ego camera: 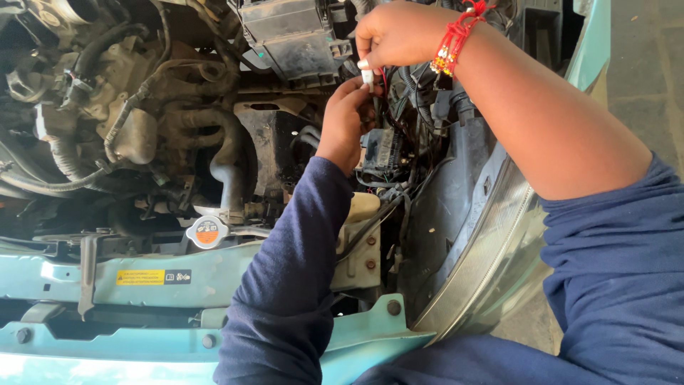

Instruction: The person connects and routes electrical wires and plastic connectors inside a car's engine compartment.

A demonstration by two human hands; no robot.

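Observation:
I look down into a car's open engine bay. My left hand (pixel 343 122) reaches in from below, its fingers pinched on a small white wire connector (pixel 368 77). My right hand (pixel 399 32), with a red thread band on the wrist, comes from the right and grips the same connector from above. Thin red and dark wires (pixel 388 85) hang from the connector toward a black fuse box (pixel 381 151) just below. Both my arms wear dark blue sleeves.
The engine with black hoses (pixel 221 153) fills the left. A round radiator cap (pixel 206 232) sits on the teal front crossmember (pixel 142 281). A black plastic box (pixel 288 36) stands above the hands. A headlamp lens (pixel 484 249) lies at the right, with concrete floor beyond.

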